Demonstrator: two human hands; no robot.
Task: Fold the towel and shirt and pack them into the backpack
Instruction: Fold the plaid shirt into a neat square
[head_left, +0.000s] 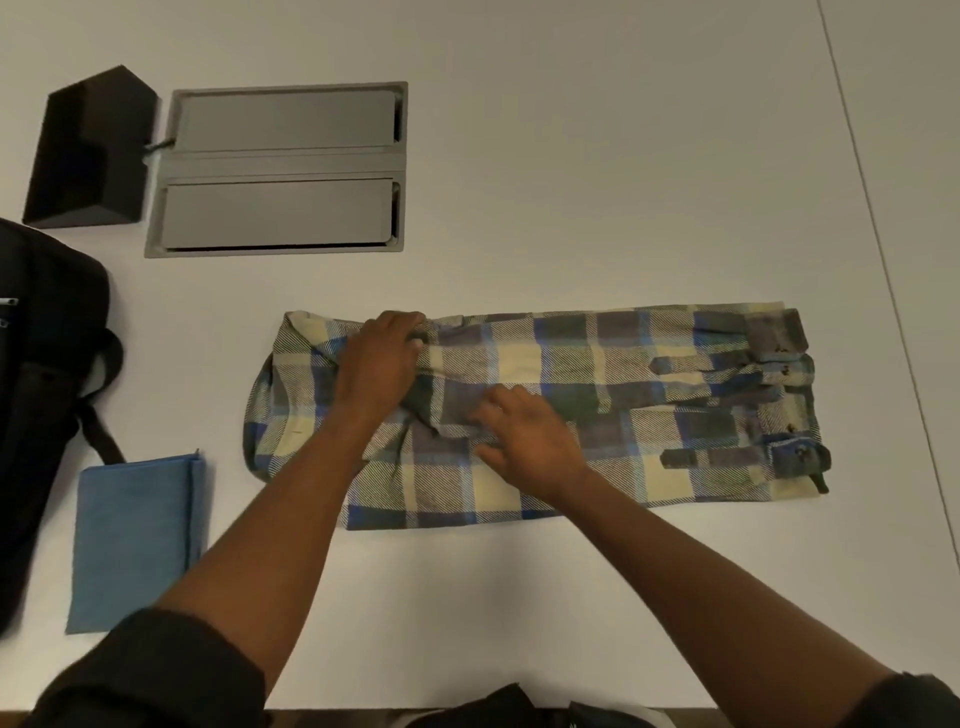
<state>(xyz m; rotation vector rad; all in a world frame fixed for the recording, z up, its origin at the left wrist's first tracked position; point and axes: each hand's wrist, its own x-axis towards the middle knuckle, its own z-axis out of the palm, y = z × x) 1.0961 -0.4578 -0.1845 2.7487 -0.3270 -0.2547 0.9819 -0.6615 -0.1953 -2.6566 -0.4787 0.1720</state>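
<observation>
We see a shirt (597, 395) in a plaid of blue, cream and grey, with darker grey cuffs. Beside it lies a plain blue towel (132, 540). The backpack (47, 374) is black, the table (571, 156) white, its inset panel (280, 169) grey, the block (88, 150) black.

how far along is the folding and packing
Done: the towel lies folded flat beside the backpack. In hand: the shirt is a long strip with sleeves tucked in; the left hand grips a bunch of cloth near its top edge, the right hand presses its middle. Left: fold the shirt shorter, then pack both.
</observation>
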